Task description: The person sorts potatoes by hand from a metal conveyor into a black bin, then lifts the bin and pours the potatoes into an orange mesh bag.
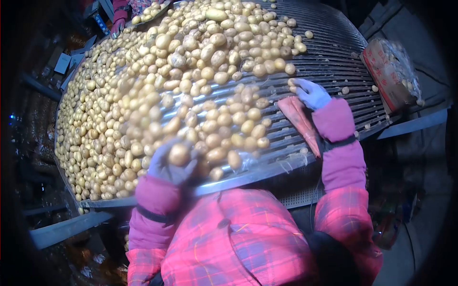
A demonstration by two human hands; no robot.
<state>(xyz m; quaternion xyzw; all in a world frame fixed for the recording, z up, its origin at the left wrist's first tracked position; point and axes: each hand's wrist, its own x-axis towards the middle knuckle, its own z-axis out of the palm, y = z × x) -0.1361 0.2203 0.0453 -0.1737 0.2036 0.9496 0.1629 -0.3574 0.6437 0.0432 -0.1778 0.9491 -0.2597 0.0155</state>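
Near the metal rim (238, 182), left hand (168, 170) cups a potato (179, 155): likely firm, light, bruisable, best held around its middle. Right hand (311, 94) (grip cannot be told) touches a small potato (291, 83) over the slats (329, 71).

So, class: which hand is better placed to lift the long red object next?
Probably the right hand: it is close beside the upper end of the long red object. The left hand is farther off, with a potato between its thumb and fingers.
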